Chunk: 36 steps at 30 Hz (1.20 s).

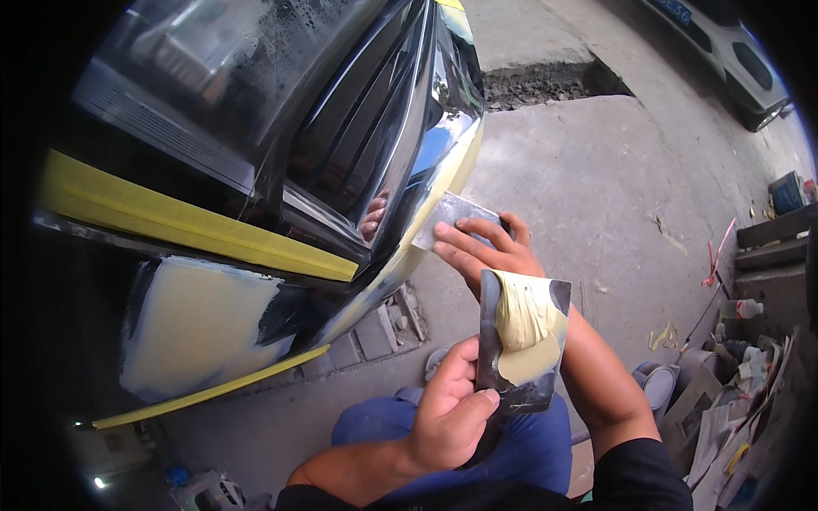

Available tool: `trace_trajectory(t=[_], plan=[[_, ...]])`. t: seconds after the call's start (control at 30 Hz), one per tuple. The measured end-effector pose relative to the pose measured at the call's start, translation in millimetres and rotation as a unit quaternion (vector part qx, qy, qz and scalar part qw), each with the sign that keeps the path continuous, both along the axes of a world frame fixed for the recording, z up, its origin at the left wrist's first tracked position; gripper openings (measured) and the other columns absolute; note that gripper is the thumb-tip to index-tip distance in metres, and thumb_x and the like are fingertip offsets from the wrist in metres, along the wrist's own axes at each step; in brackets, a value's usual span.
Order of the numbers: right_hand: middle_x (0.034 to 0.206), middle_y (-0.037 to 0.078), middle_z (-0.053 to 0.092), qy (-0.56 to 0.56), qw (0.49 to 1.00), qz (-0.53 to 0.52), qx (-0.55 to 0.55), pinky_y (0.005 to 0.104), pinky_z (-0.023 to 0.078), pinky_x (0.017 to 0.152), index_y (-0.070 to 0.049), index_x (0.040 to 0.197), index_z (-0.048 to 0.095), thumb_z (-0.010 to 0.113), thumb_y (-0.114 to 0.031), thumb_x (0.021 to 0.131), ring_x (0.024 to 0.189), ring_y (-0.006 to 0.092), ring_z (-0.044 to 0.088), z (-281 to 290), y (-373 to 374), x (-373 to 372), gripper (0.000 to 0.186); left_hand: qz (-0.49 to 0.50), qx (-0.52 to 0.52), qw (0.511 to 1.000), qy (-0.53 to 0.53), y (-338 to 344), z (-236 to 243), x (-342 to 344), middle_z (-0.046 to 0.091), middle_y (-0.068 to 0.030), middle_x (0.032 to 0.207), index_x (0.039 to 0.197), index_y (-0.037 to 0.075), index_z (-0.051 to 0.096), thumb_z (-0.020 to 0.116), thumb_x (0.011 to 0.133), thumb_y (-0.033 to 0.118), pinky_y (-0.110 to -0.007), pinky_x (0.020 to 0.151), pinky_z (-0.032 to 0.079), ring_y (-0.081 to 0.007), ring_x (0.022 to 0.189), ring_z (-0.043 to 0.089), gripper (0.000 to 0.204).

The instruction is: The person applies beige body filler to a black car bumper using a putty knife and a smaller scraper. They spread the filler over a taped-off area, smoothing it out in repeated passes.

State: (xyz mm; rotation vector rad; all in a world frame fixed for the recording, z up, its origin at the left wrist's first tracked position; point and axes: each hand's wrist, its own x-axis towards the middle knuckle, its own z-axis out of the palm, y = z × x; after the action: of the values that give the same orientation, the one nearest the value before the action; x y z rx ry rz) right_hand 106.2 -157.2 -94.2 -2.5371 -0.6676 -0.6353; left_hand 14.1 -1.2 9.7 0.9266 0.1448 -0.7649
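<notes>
Here, the putty-laden plate (535, 396) partly hides the right hand (501, 252).

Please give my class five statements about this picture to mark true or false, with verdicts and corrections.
1. The left hand holds a dark plate bearing pale yellow paste. True.
2. Only the left hand holds something. False: the right hand holds a flat grey spreader.
3. In the picture, yellow strips run above and below a large pale patch. True.
4. The person wears red trousers. False: the trousers are blue.
5. A light-coloured vehicle shows at the upper right. True.
</notes>
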Motion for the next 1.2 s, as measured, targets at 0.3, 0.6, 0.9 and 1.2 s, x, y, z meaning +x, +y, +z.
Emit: trace_trajectory(t=[0.3,0.6,0.9,1.2], plan=[[0.137,-0.002,0.051,0.037,0.999,0.016,-0.029,0.0553,0.029,0.1,-0.014,0.123,0.057,0.056,-0.026,0.082,0.123,0.0184,0.046,-4,-17,6,0.043,0.024,0.0,0.999,-0.037,1,-6,8,0.051,-0.0181,0.127,0.135,-0.001,0.032,0.041,0.08,-0.005,-0.047,0.096,0.046,-0.028,0.117,0.054,0.056],[0.136,-0.002,0.053,0.021,1.0,0.006,0.02,0.0519,0.031,0.1,-0.013,0.12,0.058,0.058,-0.011,0.081,0.123,0.0186,0.047,3,-24,29,0.039,0.087,0.003,0.994,-0.061,-1,-7,15,0.051,-0.0213,0.127,0.132,-0.004,0.034,0.043,0.075,-0.003,-0.046,0.104,0.038,-0.029,0.119,0.051,0.058],[0.132,0.012,0.055,0.138,0.827,0.096,0.537,0.0439,0.037,0.102,-0.004,0.125,0.056,0.062,-0.002,0.083,0.122,0.0282,0.047,19,-39,-58,0.043,0.196,0.009,0.976,-0.097,-5,-7,37,0.049,-0.0217,0.128,0.132,-0.006,0.034,0.04,0.073,-0.006,-0.043,0.108,0.034,-0.0291,0.12,0.049,0.059],[0.127,0.013,0.06,0.125,0.846,0.206,0.477,0.041,0.038,0.102,-0.003,0.12,0.061,0.07,0.0,0.077,0.121,0.0306,0.05,15,-38,-77,0.044,0.19,0.012,0.973,-0.134,-10,-15,43,0.05,-0.0193,0.129,0.133,-0.002,0.034,0.042,0.075,-0.004,-0.044,0.108,0.034,-0.0276,0.121,0.048,0.059]])
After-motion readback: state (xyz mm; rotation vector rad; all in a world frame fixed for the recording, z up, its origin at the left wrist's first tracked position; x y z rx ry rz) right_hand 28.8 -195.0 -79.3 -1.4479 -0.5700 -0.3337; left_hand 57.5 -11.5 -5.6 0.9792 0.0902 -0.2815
